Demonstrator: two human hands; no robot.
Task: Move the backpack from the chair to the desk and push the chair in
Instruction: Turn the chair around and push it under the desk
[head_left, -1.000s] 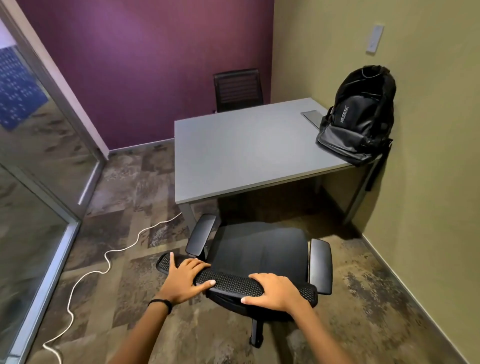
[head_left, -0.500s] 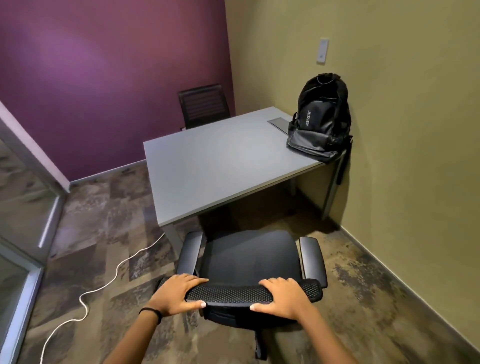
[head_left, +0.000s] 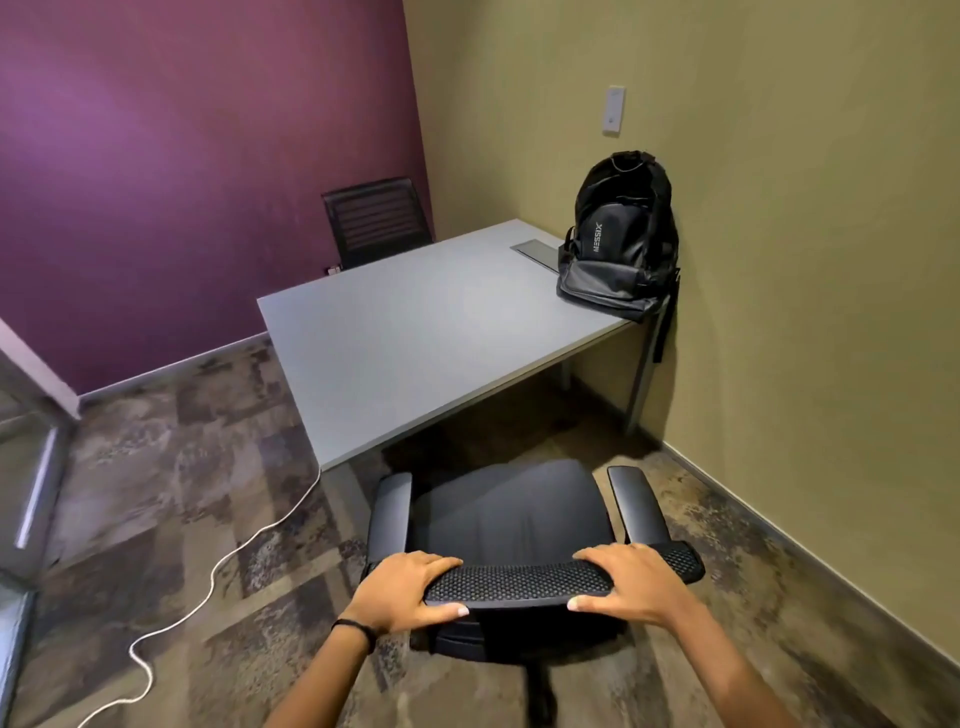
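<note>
A black backpack (head_left: 618, 239) stands upright on the far right corner of the grey desk (head_left: 415, 332), leaning against the olive wall. The black office chair (head_left: 511, 512) is in front of the desk's near edge, its seat empty and just outside the desktop. My left hand (head_left: 402, 592) grips the left part of the chair's mesh backrest top. On the right part of that same backrest top, my right hand (head_left: 631, 584) has its fingers over the front and its thumb behind.
A second black chair (head_left: 376, 221) stands behind the desk against the purple wall. A white cable (head_left: 208, 587) snakes across the carpet at the left. A glass partition (head_left: 26, 493) bounds the left side; the olive wall runs close on the right.
The view has swung left and nearer to the desk. The chair has turned and rolled with my hands, its seat now closer to the desk's edge. Both hands keep their grip.
</note>
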